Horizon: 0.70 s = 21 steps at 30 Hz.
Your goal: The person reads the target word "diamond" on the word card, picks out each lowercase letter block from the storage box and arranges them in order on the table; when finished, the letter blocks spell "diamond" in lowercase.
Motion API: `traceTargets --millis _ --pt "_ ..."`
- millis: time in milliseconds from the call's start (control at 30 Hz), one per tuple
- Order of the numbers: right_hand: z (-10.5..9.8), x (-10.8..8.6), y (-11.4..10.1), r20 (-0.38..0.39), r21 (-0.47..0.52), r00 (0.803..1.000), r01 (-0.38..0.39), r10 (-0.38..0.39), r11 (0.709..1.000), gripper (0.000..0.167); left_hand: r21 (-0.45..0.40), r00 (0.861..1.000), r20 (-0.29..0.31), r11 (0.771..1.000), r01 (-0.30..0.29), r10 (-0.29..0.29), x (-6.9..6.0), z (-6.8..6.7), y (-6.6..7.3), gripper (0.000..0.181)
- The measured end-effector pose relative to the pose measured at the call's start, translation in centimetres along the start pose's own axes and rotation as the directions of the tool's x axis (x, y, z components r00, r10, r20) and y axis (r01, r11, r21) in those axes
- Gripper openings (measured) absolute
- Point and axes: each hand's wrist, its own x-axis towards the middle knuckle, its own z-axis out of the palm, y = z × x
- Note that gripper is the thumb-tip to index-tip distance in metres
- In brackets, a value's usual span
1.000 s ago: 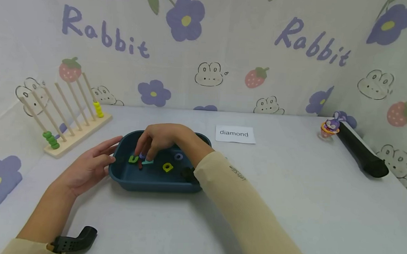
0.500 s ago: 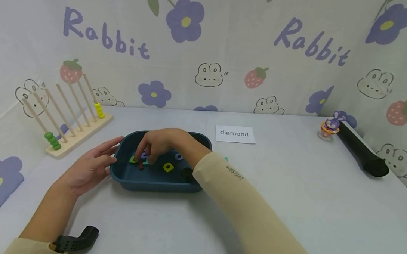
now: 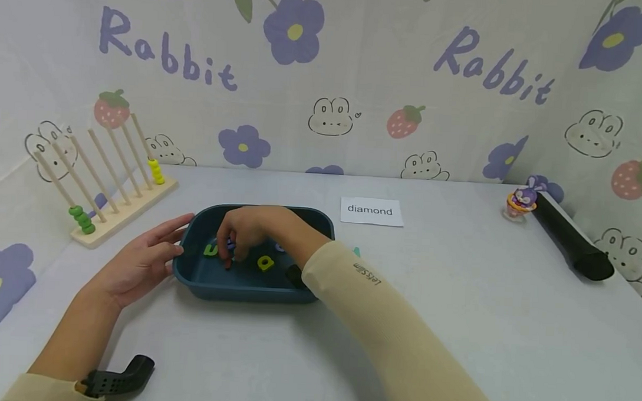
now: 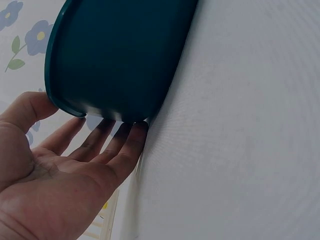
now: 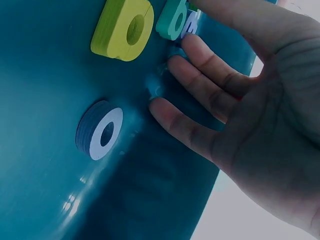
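Note:
My left hand is at the left end of the dark teal tray; in the left wrist view its thumb and extended fingertips touch the tray. Inside the tray, my right hand reaches down, index fingertip at a small red piece. A green u-shaped letter lies left of it, a yellow letter to its right. In the right wrist view, three fingers of the right hand are loosely spread near a teal piece and a pale purple ring; the thumb is hidden.
A white card reading "diamond" lies behind and right of the tray. The wooden bead rack is at the left. A small rabbit figure and black object are at the right. A teal piece shows beyond the right sleeve.
My right hand has moved slightly toward the tray's front, its index fingertip shifting from beside the green letter to the red piece. The left hand has stayed at the tray.

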Motion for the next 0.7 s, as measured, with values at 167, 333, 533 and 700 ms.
traceTargets --millis 167,333,533,700 --pt "0.27 -0.01 -0.20 0.011 -0.032 1.000 0.002 -0.001 0.999 0.015 -0.009 1.000 0.009 1.000 -0.005 0.005 0.03 -0.03 -0.07 0.066" --pt "0.42 0.30 -0.59 0.005 -0.137 1.000 0.007 -0.006 0.991 0.014 -0.018 1.000 0.004 1.000 -0.008 0.008 -0.09 -0.29 -0.19 0.066" --pt "0.49 0.23 -0.52 -0.004 -0.160 1.000 -0.011 0.011 0.987 0.014 -0.002 1.000 -0.004 1.000 -0.001 0.001 -0.06 -0.16 -0.16 0.066" --pt "0.22 -0.17 0.04 -0.001 -0.023 1.000 0.030 -0.030 0.999 0.014 -0.002 1.000 -0.009 1.000 0.011 -0.011 0.02 0.05 0.01 0.066"
